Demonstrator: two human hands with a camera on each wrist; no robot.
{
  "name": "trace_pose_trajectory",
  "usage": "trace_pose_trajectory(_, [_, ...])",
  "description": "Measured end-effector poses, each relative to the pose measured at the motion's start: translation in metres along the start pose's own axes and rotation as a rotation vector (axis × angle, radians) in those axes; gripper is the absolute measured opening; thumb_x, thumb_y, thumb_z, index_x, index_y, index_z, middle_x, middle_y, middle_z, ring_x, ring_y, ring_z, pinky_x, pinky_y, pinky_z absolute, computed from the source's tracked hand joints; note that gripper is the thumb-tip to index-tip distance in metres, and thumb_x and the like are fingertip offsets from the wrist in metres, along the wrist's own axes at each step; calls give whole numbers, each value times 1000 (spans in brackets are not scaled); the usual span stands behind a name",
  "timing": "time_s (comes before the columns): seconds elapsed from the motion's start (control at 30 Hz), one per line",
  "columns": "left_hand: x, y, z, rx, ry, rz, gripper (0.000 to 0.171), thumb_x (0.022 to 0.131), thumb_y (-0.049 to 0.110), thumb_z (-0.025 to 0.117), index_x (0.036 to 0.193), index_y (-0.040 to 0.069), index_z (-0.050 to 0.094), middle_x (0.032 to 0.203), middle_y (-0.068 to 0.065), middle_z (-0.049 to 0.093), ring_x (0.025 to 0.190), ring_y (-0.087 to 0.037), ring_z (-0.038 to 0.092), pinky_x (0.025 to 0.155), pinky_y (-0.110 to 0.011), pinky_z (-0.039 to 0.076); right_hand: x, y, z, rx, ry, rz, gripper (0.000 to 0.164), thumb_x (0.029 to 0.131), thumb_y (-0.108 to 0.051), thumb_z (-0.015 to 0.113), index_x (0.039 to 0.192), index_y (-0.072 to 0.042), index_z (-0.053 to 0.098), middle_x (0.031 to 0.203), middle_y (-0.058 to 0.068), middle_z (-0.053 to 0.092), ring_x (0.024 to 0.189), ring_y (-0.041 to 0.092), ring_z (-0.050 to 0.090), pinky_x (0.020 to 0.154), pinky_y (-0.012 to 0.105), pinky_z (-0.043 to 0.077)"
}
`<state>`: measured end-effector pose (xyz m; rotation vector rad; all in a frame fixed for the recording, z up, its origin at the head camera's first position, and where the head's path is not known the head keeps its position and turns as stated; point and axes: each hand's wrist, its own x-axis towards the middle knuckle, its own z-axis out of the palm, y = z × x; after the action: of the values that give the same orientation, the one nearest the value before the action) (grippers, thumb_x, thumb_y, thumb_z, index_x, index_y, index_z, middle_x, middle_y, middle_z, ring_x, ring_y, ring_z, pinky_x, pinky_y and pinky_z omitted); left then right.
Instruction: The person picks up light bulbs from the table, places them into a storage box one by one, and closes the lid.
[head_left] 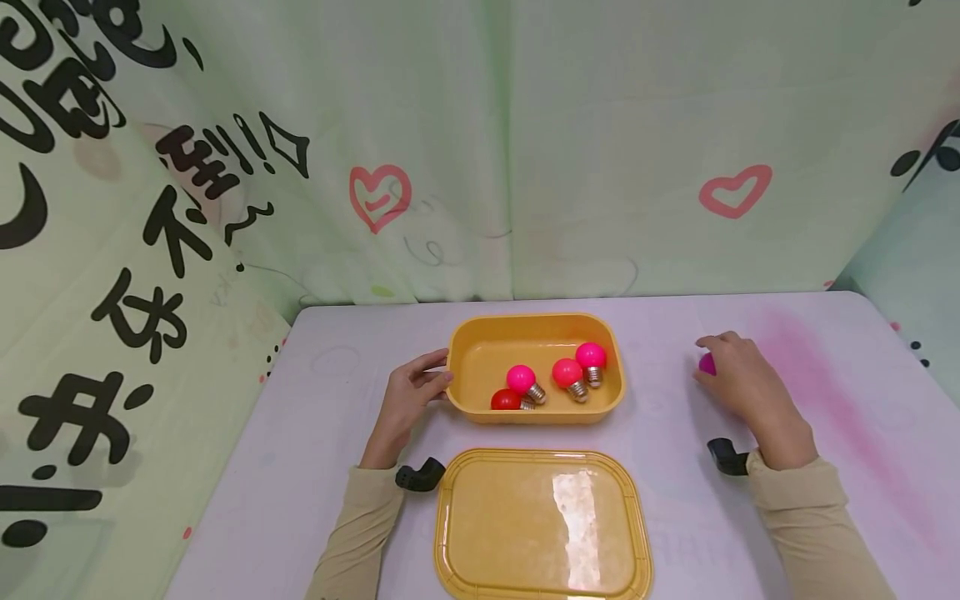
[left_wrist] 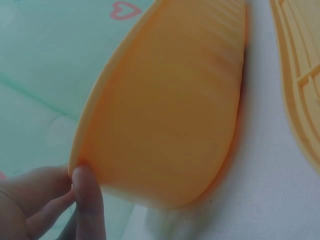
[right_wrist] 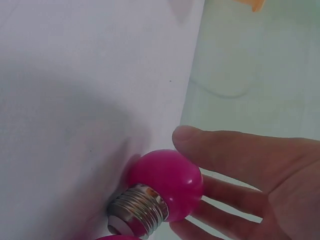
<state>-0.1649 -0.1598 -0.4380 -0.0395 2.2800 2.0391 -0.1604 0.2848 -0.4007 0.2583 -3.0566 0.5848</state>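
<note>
A pale green fabric backdrop (head_left: 600, 125), lettered and marked with hearts, rises behind a white table (head_left: 300, 467). On the table, a glossy yellow plastic lid (head_left: 510, 525) lies just in front of a yellow plastic box (head_left: 480, 358); the lower frame edge crops the lid slightly in the head view, and the left wrist view catches only its ribbed border.

The left hand (head_left: 411, 393) pinches the box's left rim, thumb outside. The left wrist view shows this pinch and the outer wall, while the box's contents show only from the head.

Well apart to the right, the right hand (head_left: 742, 375) holds a magenta light bulb (right_wrist: 167, 182) by its globe, thumb on one side and fingers on the other, spread about as wide as the globe; how firmly, I cannot tell. From the head, the hand covers most of this bulb; the right wrist view reveals its silver screw base.

Inside the box lie four bulbs: three pink bulbs (head_left: 521, 378) and a red bulb (head_left: 505, 400), its lower part hidden by the front wall. A pink sliver (right_wrist: 117, 238) at the right wrist view's bottom edge is too cropped to identify.
</note>
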Motion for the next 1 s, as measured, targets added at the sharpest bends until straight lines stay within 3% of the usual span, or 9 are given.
trace_pose_trajectory(0.27, [0, 0, 1, 4, 0, 6, 42, 92, 6, 69, 134, 4, 61, 130, -19, 60, 98, -18, 64, 74, -24, 60, 2, 0, -2, 7, -41, 39, 37, 87, 3, 67, 118, 20, 55, 114, 43, 52, 101, 54, 51, 93, 66, 45])
trace_pose_trajectory(0.57, [0, -1, 0, 2, -5, 5, 43, 92, 7, 70, 134, 5, 61, 129, -19, 61, 99, -19, 64, 75, -26, 60, 2, -8, -3, 23, 2, 10, 35, 86, 2, 70, 114, 18, 59, 108, 37, 56, 97, 51, 54, 91, 65, 46])
trace_pose_trajectory(0.77, [1, -3, 0, 0, -7, 8, 43, 92, 7, 70, 134, 4, 61, 129, -19, 60, 99, -18, 64, 76, -27, 60, 2, -24, -7, 34, -6, 19, 39, 87, 0, 71, 119, 17, 58, 114, 36, 55, 105, 51, 53, 94, 66, 45])
trace_pose_trajectory(1.0, [1, -2, 0, 1, -5, 6, 43, 92, 7, 70, 134, 4, 61, 130, -18, 60, 104, -28, 64, 75, -25, 60, 6, -49, -9, 73, -14, 42, 43, 88, -2, 72, 125, 13, 57, 119, 33, 55, 111, 50, 52, 93, 64, 48])
